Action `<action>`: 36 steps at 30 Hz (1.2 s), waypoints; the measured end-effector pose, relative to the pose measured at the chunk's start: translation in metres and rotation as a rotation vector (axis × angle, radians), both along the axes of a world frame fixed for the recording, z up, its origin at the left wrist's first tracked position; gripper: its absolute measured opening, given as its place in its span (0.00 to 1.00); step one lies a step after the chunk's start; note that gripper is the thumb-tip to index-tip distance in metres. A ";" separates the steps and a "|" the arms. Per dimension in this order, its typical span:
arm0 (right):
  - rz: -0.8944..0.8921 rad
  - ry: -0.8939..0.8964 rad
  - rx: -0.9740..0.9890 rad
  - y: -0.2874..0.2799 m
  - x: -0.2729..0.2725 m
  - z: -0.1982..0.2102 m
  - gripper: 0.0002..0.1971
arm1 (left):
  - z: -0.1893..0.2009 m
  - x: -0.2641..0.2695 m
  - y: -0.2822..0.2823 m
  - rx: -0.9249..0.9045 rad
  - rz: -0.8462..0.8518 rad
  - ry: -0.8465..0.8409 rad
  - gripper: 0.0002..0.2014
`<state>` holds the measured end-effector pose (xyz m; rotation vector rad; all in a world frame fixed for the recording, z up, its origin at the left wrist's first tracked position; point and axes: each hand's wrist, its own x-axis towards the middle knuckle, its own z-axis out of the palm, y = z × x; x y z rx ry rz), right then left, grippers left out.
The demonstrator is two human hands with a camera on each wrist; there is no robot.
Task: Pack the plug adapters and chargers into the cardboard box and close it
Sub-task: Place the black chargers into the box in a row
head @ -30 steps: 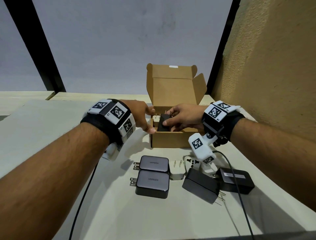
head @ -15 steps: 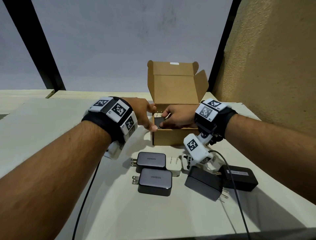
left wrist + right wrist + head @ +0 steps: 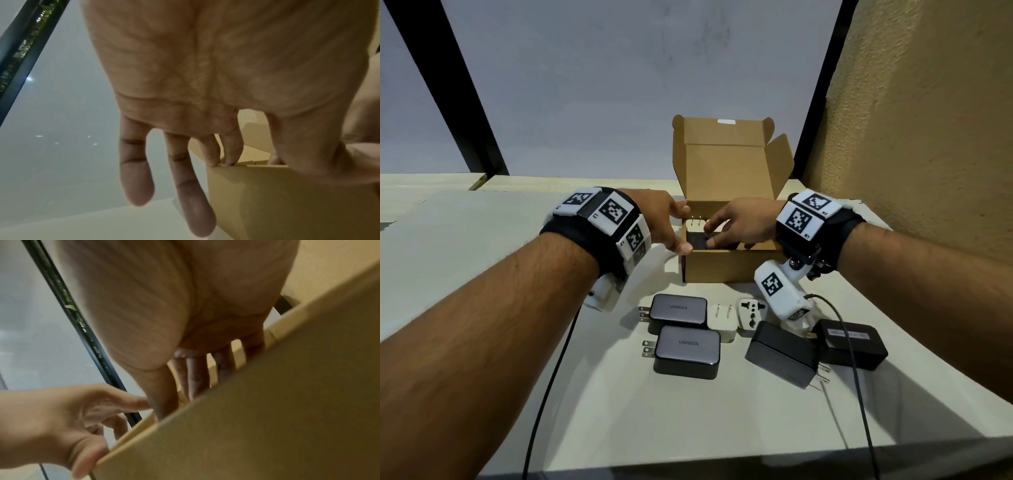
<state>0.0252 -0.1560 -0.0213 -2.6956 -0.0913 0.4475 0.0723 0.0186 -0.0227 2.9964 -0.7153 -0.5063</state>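
The open cardboard box (image 3: 729,267) stands mid-table with its lid (image 3: 726,164) up. My right hand (image 3: 709,234) reaches inside and pinches a black charger (image 3: 697,240), which lies low at the box's left end beside a white adapter (image 3: 694,224) with its prongs up. My left hand (image 3: 681,228) rests on the box's front-left corner, thumb on the front wall, two fingers (image 3: 232,151) on the left rim. The right wrist view shows the box wall (image 3: 267,418) with my right fingers (image 3: 195,374) dipping behind it.
In front of the box lie two grey UGREEN chargers (image 3: 678,308) (image 3: 688,349), a white plug adapter (image 3: 720,320), a white universal adapter (image 3: 750,310), a black charger (image 3: 780,353) and a black power brick (image 3: 851,342). A textured wall (image 3: 928,137) stands at right.
My right hand has lowered the black charger from above the rim down into the box. The left hand has stayed at the box's corner.
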 end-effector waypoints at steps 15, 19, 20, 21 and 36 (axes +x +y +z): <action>0.007 -0.180 0.074 -0.100 -0.114 0.026 0.13 | 0.002 0.003 -0.007 -0.023 0.120 0.073 0.47; 0.098 0.036 -0.053 -0.098 -0.134 0.020 0.19 | 0.000 0.006 -0.006 -0.035 0.131 0.068 0.49; 0.112 0.086 -0.083 -0.097 -0.137 0.015 0.22 | 0.000 0.005 -0.006 -0.047 0.137 0.063 0.48; 0.123 0.125 -0.111 -0.095 -0.139 0.011 0.26 | 0.000 0.004 -0.006 -0.063 0.142 0.067 0.47; -0.088 0.068 0.185 -0.082 -0.106 0.063 0.16 | 0.017 -0.015 -0.015 -0.024 0.100 0.031 0.44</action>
